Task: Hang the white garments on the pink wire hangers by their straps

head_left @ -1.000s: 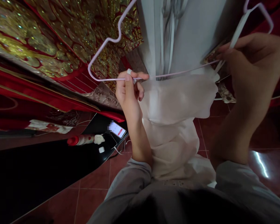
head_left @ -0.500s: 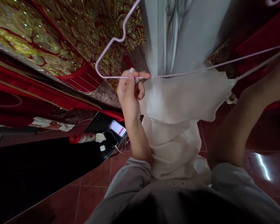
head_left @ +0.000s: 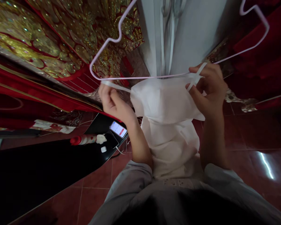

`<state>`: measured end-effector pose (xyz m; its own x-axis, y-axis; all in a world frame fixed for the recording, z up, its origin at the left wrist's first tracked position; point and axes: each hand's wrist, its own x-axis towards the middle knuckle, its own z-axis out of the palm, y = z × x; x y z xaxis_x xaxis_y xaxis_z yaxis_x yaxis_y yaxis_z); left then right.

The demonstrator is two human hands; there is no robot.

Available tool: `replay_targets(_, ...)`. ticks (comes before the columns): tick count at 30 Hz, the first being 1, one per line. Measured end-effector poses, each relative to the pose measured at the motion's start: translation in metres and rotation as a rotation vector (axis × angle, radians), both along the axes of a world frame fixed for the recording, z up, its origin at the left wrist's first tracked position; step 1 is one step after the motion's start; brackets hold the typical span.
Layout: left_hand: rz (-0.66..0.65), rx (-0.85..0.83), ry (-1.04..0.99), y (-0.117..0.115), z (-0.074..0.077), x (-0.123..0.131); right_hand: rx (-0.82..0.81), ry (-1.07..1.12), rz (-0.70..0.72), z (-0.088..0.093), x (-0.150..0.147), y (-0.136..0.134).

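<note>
A lilac clothes hanger spans the upper middle, its long bottom bar running nearly level. Below the bar hangs a cream-white cloth garment, its folds falling toward my body. From its upper left corner a thin white strap stretches to my left hand, whose fingers are curled around the strap's end just under the hanger's left corner. My right hand pinches another white strap at the right, close to the bar. Motion blurs both hands slightly.
Gold-sequined red garments crowd the left. Dark red cloth hangs right. Pale grey fabric with straps is straight ahead. A black table at lower left bears a lit phone, a red-capped bottle and a small white case.
My right hand has come in from the right edge toward the bar with its strap. My left hand has left the bar, moving left and slightly down. The hanger's right end now shows.
</note>
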<state>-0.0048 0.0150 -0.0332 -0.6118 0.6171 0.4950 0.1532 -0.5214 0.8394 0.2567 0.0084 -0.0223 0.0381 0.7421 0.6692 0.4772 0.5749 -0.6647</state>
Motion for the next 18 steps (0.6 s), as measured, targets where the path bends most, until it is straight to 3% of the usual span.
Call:
replay_targets(1, 0.075, 0.131, 0.015, 0.004, -0.002, -0.010, -0.017, -0.001, 0.001, -0.001, -0.002, 0.000)
replay_targets(3, 0.097, 0.261, 0.041, 0.011, 0.000, -0.026, -0.046, 0.000, 0.003, -0.002, -0.004, 0.001)
replay_targets(6, 0.023, 0.281, 0.092, 0.019, 0.017, -0.036, -0.072, 0.009, 0.009, -0.002, -0.005, 0.002)
replay_targets(13, -0.340, 0.097, 0.574, 0.022, 0.087, -0.028, -0.022, 0.038, -0.025, -0.006, -0.005, 0.006)
replay_targets(16, -0.336, -0.012, 0.731, 0.025, 0.103, -0.022, -0.018, 0.021, -0.034, -0.006, -0.006, 0.005)
replay_targets(18, -0.283, -0.050, 0.622, 0.028, 0.104, -0.019, -0.017, 0.012, -0.048, -0.005, -0.006, 0.004)
